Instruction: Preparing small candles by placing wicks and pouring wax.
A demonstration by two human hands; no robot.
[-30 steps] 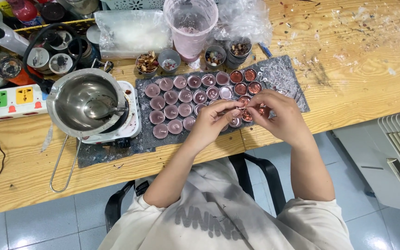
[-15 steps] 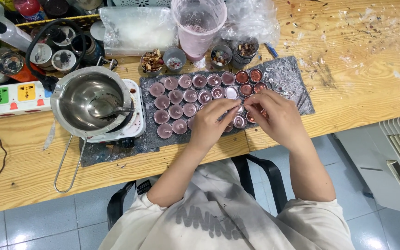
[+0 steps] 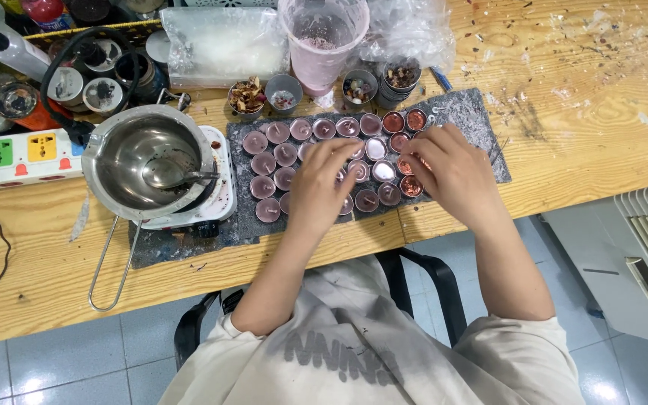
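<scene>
Pink wax tealights (image 3: pixel 264 163) sit in rows on the grey slate mat (image 3: pixel 468 112), and both our hands are down on them. Our left hand (image 3: pixel 322 187) covers the middle rows of the mat, fingers spread and curled over a few cups; we can't tell whether it pinches one or just rests on them. Our right hand (image 3: pixel 451 169) sits at the right end of the rows, fingertips on the small cups near the coppery-red tealights (image 3: pixel 412 185); grip also unclear, nothing visibly lifted.

Change since a second ago: hands were bunched together at the lower right of the rows, fingertips meeting over one cup. Now they are apart, left slid toward the mat's middle, right staying by the red cups. We read that as work on that one cup being done and the hands moving along the rows.

Left of the mat: steel melting pot (image 3: pixel 144 161) with a long wire handle, a spoon (image 3: pixel 178 177) inside, standing on a white hot plate (image 3: pixel 223 202). Further left of the mat, a white power strip (image 3: pixel 16 154) with coloured switches. Behind the mat: small tins of dried petals (image 3: pixel 247 96) and beads (image 3: pixel 359 86), a clear plastic jug (image 3: pixel 322 37) with pink residue, crumpled plastic bags (image 3: pixel 223 41). All on the scuffed wooden bench (image 3: pixel 586 82).
</scene>
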